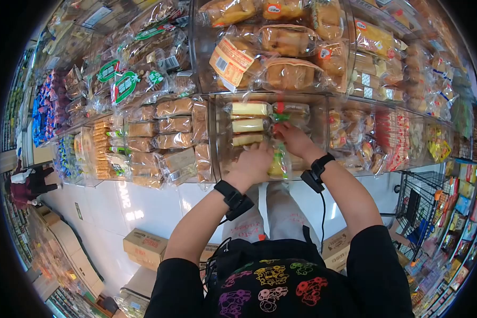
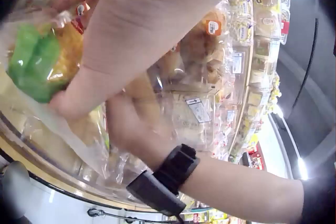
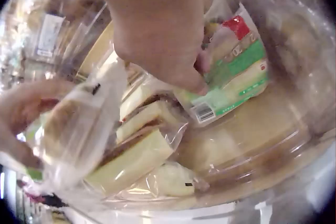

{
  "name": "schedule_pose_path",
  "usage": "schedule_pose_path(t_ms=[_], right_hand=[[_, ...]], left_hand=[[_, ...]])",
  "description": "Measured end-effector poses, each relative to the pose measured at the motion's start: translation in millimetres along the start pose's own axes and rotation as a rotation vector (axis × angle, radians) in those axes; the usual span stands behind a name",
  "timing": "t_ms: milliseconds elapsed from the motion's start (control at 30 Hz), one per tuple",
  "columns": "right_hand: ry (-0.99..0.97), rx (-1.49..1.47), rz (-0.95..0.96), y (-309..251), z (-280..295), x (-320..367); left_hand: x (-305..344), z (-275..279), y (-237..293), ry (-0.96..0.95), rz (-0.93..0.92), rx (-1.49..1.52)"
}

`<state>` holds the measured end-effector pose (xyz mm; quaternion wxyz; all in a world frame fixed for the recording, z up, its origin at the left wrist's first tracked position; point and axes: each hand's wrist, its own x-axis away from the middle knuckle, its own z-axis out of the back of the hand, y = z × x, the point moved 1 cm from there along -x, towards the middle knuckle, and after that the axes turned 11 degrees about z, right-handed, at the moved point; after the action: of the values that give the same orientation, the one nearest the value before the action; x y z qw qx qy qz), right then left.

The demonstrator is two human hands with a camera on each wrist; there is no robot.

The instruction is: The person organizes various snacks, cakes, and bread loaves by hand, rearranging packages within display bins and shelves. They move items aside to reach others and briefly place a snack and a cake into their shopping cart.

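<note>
In the head view my left hand [image 1: 255, 163] is at the front of a clear bin, beside wrapped cream-coloured cake slices [image 1: 248, 125]. The right wrist view shows that left hand [image 3: 23, 116] gripping a clear-wrapped piece [image 3: 73, 134]; in the left wrist view its thumb lies on a wrapper with a green patch [image 2: 37, 61]. My right hand [image 1: 296, 140] reaches into the bin's right half. Seen from its own wrist, the right hand [image 3: 163, 35] pinches a packet with green and red print and a barcode [image 3: 236, 71]; some of its fingers are hidden behind the hand.
Bins of wrapped bread [image 1: 175, 124] stand to the left, with bagged loaves [image 1: 289, 41] behind and more packets [image 1: 395, 132] to the right. Clear dividers edge the bin. A shopping cart [image 1: 420, 199] stands at the right, cardboard boxes [image 1: 144, 248] on the floor.
</note>
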<state>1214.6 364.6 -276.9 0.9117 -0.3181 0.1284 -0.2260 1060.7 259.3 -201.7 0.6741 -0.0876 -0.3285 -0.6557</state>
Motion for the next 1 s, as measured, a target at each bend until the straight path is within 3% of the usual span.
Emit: schedule_pose_path(t_ms=[33, 100, 200, 267, 300, 367, 400, 500, 567, 600, 667, 767, 833, 900, 1000], right_hand=[[0.0, 0.008, -0.001, 1.1, 7.4, -0.5], [-0.131, -0.042, -0.263, 9.3, 19.6, 0.6], [-0.296, -0.054, -0.254, -0.2, 34.4, 11.4], [-0.363, -0.023, -0.256, -3.9, 42.4, 17.0], [-0.425, 0.0, -0.26, -2.8, 42.7, 19.2], [-0.409, 0.059, -0.184, -2.1, 34.3, 18.2], [-0.39, 0.119, -0.12, -4.6, 28.9, 20.3], [-0.539, 0.325, -0.275, -31.9, 20.5, 11.9], [-0.581, 0.293, -0.296, -39.9, 8.5, 13.7], [-0.624, 0.263, -0.316, -41.3, 0.9, 17.0], [-0.591, 0.329, -0.271, -37.4, -13.3, 26.7], [-0.558, 0.489, -0.225, -28.1, -37.9, 31.5], [-0.559, 0.578, -0.232, -21.4, -57.9, 32.8], [-0.766, 0.86, -0.2, -12.4, -77.6, 33.8], [-0.841, 0.854, -0.166, -4.6, -90.8, 33.3]], left_hand=[[-3.6, -4.6, 8.1, 0.017, -0.064, 0.011], [-15.5, -17.1, 19.5, 0.075, -0.133, 0.116], [-40.3, -37.3, 39.9, 0.139, -0.174, 0.054], [-53.4, -50.7, 46.8, 0.232, -0.297, -0.236], [-58.4, -63.8, 43.7, 0.233, -0.29, -0.234], [-55.9, -78.4, 38.1, 0.407, -0.387, -0.214], [-52.6, -80.6, 35.0, 0.398, -0.385, -0.216], [-48.2, -67.1, 23.3, 0.196, -0.246, -0.095], [-43.9, -52.0, 15.7, 0.038, -0.097, -0.11], [-37.2, -44.8, 13.6, 0.037, -0.094, -0.111], [-26.2, -33.8, 7.0, 0.038, 0.107, -0.116], [-16.9, -39.9, -8.3, 0.127, 0.194, -0.176], [-23.3, -56.9, -26.0, 0.062, 0.241, -0.098], [-24.6, -56.9, -34.6, -0.003, 0.283, -0.02], [-17.7, -35.3, -40.4, -0.062, 0.307, 0.051]])
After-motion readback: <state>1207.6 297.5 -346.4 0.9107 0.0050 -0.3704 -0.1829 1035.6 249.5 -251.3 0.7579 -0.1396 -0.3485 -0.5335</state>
